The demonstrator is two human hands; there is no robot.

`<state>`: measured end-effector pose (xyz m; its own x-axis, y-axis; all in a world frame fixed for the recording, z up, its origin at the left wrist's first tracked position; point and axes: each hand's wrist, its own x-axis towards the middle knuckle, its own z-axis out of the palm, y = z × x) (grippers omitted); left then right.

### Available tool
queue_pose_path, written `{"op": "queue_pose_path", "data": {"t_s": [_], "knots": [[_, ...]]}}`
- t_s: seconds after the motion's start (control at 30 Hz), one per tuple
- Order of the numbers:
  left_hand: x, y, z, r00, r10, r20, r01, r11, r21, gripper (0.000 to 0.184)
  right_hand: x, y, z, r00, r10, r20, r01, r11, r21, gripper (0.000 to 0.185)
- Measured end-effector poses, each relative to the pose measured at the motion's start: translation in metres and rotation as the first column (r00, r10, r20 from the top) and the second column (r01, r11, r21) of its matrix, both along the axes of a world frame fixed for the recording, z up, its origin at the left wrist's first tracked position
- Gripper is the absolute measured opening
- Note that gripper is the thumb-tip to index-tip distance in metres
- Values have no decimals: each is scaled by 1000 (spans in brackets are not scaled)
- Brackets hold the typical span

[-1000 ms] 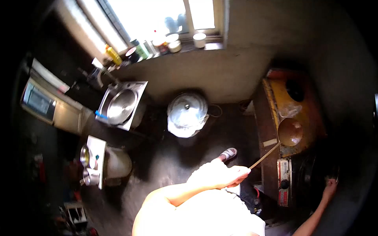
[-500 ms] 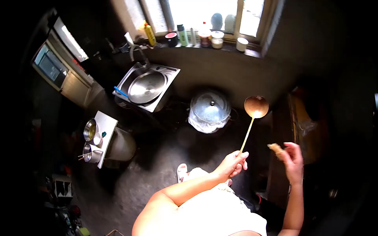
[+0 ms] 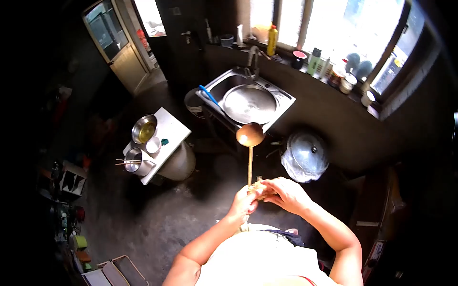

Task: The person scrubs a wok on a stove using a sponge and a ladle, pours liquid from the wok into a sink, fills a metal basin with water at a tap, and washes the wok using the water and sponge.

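Observation:
In the head view, my left hand [image 3: 242, 206] is closed round the thin handle of a ladle [image 3: 250, 136], whose copper-coloured bowl points up and away from me. My right hand [image 3: 288, 194] grips a tan, rough-looking clump [image 3: 259, 188], its exact kind unclear. The clump is right beside the ladle handle, close to my left fingers; whether it touches the handle is hard to tell. Beyond the ladle is a steel sink [image 3: 282, 98] with a big round metal pan or lid [image 3: 251, 103] in it.
Right of the ladle stands a lidded pot [image 3: 307, 151] with white plastic round it. On the left, a small white table [image 3: 172, 127] bears a metal bowl [image 3: 144, 128], a white cup [image 3: 153, 145] and a metal pot [image 3: 137, 161] with chopsticks. Bottles line the windowsill; a blue-handled item leans at the sink.
My view has turned left. My right hand has brought the tan clump over to the ladle handle beside my left hand. The ladle now points toward the sink.

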<state>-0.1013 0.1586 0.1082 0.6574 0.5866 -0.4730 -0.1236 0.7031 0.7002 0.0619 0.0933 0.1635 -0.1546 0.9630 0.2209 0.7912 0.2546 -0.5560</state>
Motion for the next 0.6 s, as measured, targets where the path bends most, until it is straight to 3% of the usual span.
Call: {"op": "queue_pose_path", "data": {"t_s": [0.1,0.2,0.27,0.33,0.37,0.43,0.47,0.5,0.53,0.6], "knots": [[-43,29,3,978,191,-87,-195,980,-40,16,-13,51,-24,855,-91,-511,18,989,-147,52],[-85,49,-8,906,404,-124,-416,905,-91,9,11,105,-72,551,-441,-708,78,872,-483,44],[-112,55,-20,804,559,-202,-588,798,-135,8,35,135,-93,286,-653,-701,54,742,-669,38],[-140,52,-36,711,661,-240,-702,687,-188,18,61,162,-121,62,-766,-640,19,642,-766,32],[-154,48,-59,659,701,-273,-747,652,-129,19,73,176,-135,47,-788,-614,24,615,-788,28],[-175,43,-85,565,771,-294,-825,533,-186,19,101,205,-170,8,-812,-583,16,583,-812,25],[-183,39,-88,521,802,-292,-846,440,-300,19,114,219,-189,-19,-817,-576,-2,576,-817,24],[-189,33,-100,431,852,-296,-896,367,-249,20,123,233,-206,-79,-809,-583,-13,586,-810,24],[-195,28,-99,386,863,-326,-902,279,-329,21,137,248,-229,-167,-817,-553,-67,568,-820,33],[-196,15,-97,183,910,-371,-970,106,-220,21,146,269,-242,-196,-844,-499,-60,518,-853,44]]}}
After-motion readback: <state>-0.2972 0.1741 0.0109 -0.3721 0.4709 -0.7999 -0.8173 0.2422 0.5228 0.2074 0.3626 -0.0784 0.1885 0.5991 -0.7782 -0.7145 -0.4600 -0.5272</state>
